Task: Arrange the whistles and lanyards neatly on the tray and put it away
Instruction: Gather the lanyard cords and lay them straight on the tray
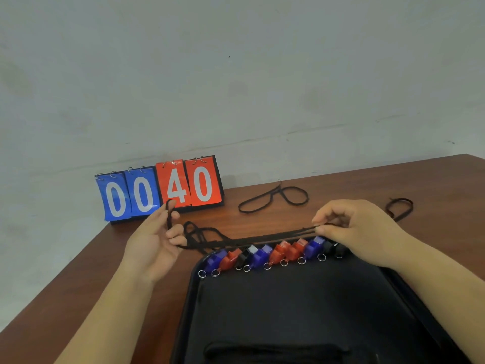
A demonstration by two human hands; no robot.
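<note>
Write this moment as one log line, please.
left hand: grips cords | right hand: pinches same cords, stretched | whistles: row on tray far edge | loose cords: on table

Glossy plastic whistles [265,254] with metal rings, matt black tray [301,306], woven cord lanyards [273,199], smooth wood-look worktop [341,179].
</note>
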